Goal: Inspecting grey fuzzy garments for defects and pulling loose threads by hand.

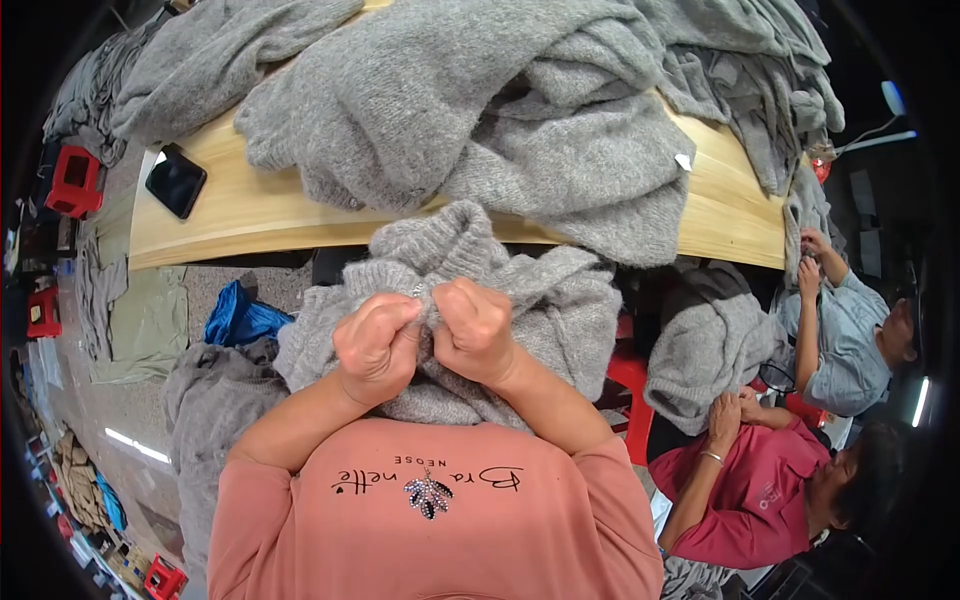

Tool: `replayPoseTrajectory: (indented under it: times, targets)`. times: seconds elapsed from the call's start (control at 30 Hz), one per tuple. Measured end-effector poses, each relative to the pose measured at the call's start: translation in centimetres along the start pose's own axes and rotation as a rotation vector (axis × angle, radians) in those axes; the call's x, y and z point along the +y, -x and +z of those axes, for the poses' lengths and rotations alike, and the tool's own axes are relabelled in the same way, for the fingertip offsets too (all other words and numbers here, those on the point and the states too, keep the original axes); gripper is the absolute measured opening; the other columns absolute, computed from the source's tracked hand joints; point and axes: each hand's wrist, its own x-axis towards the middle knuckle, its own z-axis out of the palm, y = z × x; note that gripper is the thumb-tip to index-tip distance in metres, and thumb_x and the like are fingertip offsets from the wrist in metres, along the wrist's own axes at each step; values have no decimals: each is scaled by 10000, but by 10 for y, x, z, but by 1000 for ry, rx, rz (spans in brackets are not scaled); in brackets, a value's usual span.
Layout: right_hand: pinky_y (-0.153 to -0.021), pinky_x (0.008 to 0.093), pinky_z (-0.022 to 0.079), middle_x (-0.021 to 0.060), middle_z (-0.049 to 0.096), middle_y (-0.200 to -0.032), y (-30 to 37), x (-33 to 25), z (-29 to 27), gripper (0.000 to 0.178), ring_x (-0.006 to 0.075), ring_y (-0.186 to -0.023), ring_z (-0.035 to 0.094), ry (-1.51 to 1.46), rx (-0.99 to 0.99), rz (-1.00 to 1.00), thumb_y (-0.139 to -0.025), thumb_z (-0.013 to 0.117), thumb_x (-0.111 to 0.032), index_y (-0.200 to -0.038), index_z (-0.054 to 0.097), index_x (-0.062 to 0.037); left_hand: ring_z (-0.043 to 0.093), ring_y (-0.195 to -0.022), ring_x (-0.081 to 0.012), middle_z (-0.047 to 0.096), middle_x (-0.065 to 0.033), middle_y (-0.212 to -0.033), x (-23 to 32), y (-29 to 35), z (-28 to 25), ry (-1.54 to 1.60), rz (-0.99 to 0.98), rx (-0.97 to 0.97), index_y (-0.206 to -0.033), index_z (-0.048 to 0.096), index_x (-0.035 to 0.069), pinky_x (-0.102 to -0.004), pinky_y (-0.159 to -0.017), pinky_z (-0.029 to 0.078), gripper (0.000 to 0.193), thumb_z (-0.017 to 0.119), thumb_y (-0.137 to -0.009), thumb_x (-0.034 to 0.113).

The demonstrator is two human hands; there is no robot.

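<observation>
A grey knitted sweater [550, 315] lies bunched across my lap, its ribbed edge [435, 240] rising just beyond my hands. My left hand [378, 345] is closed, thumb and fingers pinched on the knit. Close beside it, my right hand [470, 328] is also closed in a pinch on the same sweater, knuckles up. A tiny pale, shiny spot shows at the left fingertips, too small to make out. The cloth between the two hands is mostly hidden by the fingers.
More grey knitwear [380, 100] is heaped on the wooden table [225, 215] ahead, with a black phone [176, 181] at its left end. A blue bag [243, 315] and dark knitwear [215, 400] lie left. Two co-workers sit right, near a red stool [632, 400].
</observation>
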Motion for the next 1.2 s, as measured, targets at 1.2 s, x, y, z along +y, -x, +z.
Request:
replayPoseTrajectory:
  times: [1.2]
  targets:
    - [-659, 251, 396, 61, 504, -728, 35, 40, -3, 141, 108, -714, 480, -684, -299, 335, -804, 448, -83, -860, 525, 21, 543, -531, -190, 563, -119, -609, 13, -17, 3, 83, -337, -269, -772, 609, -10, -268, -503, 420, 137, 596, -636, -13]
